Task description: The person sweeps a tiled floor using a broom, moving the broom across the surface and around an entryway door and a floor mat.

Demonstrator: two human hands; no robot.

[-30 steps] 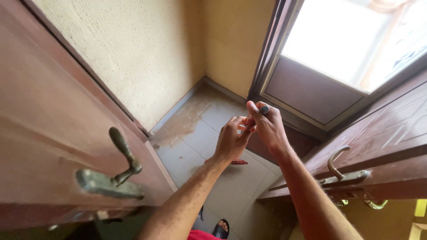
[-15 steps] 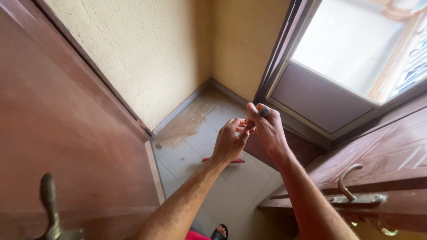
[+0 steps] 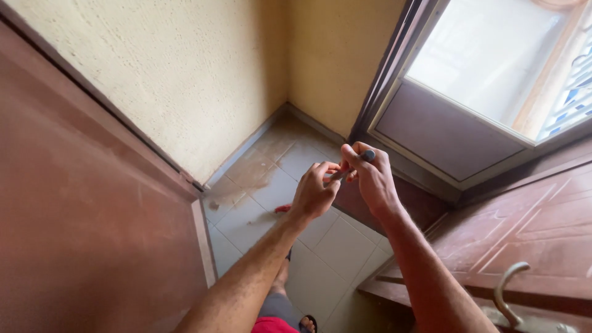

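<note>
grip: right hand [image 3: 372,180] closed round a dark tool handle [image 3: 366,156], thumb over its end; left hand [image 3: 313,192] pinching at the tip, fingers curled.
where: held up over the tiled floor [image 3: 336,246], between the two doors.
changed: hands pretty much where they were, the view just swung, so the left door [image 3: 92,240] lever dropped out of frame. Looks like the same fiddling going on.
hard to see: tool tip is buried between the fingers; red thing on the floor [image 3: 282,209] mostly hidden.

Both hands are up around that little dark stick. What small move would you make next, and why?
Probably keep the right hand steady and let the left hand twist or pull the near end of the thin dark tool. The right hand is wrapped around its far end, the left pinches the other end, and both hover above the tiled floor.
</note>
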